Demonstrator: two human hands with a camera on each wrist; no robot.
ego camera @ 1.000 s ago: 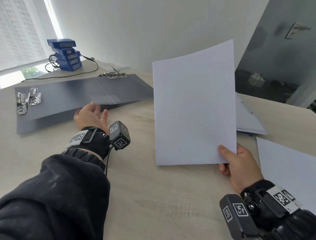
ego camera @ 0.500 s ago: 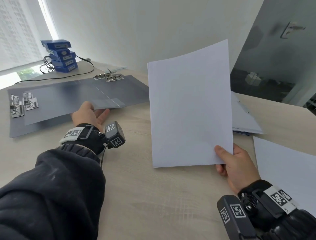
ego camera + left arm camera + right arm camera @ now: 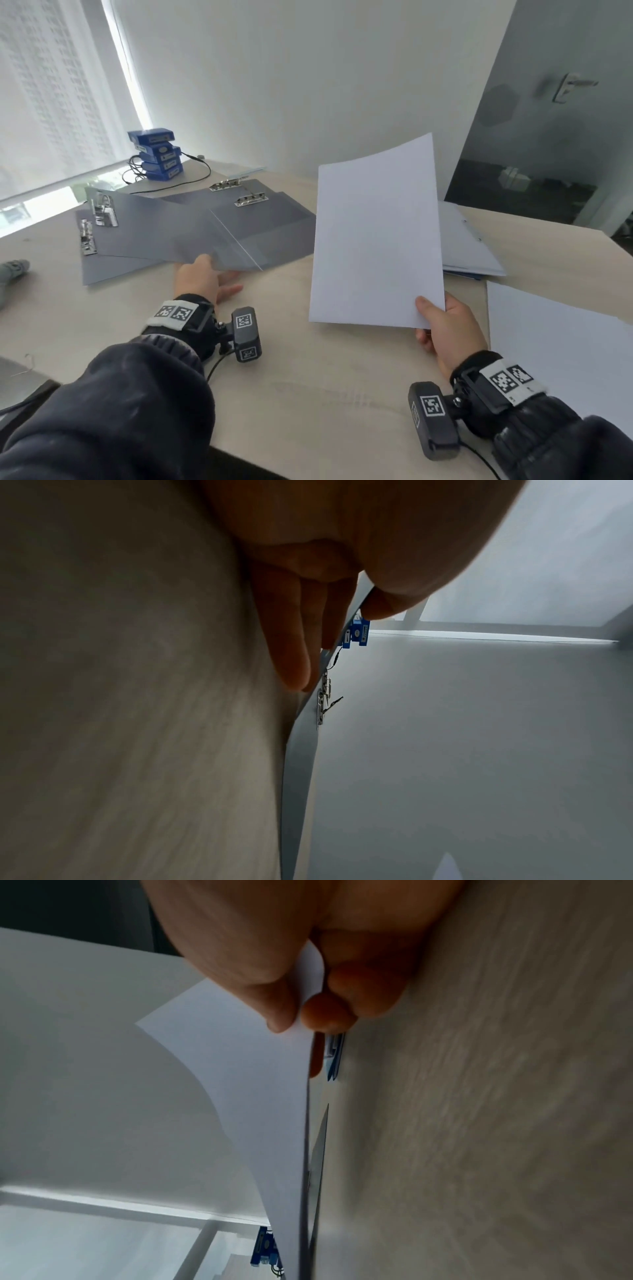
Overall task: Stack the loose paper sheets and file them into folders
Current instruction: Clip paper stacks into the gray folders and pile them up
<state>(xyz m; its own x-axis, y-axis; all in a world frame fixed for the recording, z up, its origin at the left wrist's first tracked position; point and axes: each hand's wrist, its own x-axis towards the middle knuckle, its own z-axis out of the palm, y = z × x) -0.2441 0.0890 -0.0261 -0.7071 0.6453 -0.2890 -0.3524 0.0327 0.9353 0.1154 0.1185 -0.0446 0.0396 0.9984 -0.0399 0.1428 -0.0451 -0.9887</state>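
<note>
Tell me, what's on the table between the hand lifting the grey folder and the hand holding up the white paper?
Only bare table, as the head view shows. The left hand pinches the grey folder; the right hand pinches the white paper.

Pale wood-grain table [image 3: 308, 404], spread across most of the head view, far edge against a plain white wall [image 3: 291, 85]. Left of the wall, a window [image 3: 51, 102] behind a translucent roller blind, bright daylight spilling under the hem near the table's far left corner. At that corner, stacked blue boxes [image 3: 157, 154] trailing a black cable [image 3: 191, 178]. Right of the wall, a frosted glass door [image 3: 548, 137] bearing a metal handle [image 3: 570, 85].
</note>
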